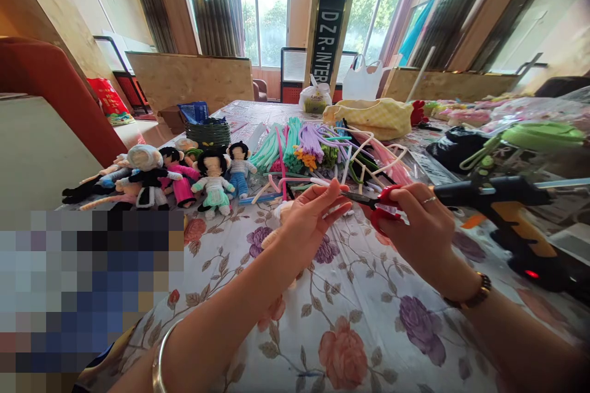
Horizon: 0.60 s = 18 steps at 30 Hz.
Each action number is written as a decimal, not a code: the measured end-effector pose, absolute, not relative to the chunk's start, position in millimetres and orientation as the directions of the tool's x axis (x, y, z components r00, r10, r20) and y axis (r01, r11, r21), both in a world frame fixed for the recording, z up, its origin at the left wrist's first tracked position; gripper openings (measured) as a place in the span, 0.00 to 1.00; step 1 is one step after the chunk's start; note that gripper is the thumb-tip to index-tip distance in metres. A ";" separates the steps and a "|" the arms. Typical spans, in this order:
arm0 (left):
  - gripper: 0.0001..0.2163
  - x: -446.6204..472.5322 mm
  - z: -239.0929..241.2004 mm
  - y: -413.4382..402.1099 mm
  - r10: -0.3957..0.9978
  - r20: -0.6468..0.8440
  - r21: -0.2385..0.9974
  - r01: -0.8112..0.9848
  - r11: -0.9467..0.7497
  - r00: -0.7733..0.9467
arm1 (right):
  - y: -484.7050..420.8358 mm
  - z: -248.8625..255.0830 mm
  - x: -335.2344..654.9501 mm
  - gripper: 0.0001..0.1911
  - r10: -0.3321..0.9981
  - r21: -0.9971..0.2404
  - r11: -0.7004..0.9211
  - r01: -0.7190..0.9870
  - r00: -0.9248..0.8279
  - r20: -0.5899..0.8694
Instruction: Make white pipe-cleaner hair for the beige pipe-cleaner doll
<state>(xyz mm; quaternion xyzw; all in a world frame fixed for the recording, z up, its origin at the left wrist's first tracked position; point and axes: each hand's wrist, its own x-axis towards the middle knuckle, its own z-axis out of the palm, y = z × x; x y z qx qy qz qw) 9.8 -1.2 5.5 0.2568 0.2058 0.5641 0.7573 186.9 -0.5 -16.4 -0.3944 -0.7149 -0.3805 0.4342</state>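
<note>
My right hand (421, 227) grips the red-handled scissors (387, 202), their dark blades pointing left. The blade tips reach the fingertips of my left hand (311, 212), which are pinched together; what they hold is too small to make out. Under and behind my left hand, partly hidden, lies a cream, fuzzy piece (271, 238) on the table. Just beyond both hands, loose pipe cleaners (304, 181) in several colours lie scattered. Behind those are bundles of mint and purple pipe cleaners (313, 140).
Several fuzzy dolls (214, 181) stand and lie at the left. On the right, a black and orange glue gun (511, 209) shows a red light. A yellow checked bag (369, 118) and a white plastic bag (316, 97) sit behind. A floral cloth (343, 350) covers the table.
</note>
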 end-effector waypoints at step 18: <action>0.10 9.0 4.9 -1.6 0.968 -0.024 0.625 -0.752 0.211 0.252 | -1.3 -15.9 187.0 0.07 0.227 0.223 0.380 0.898 -0.324 0.918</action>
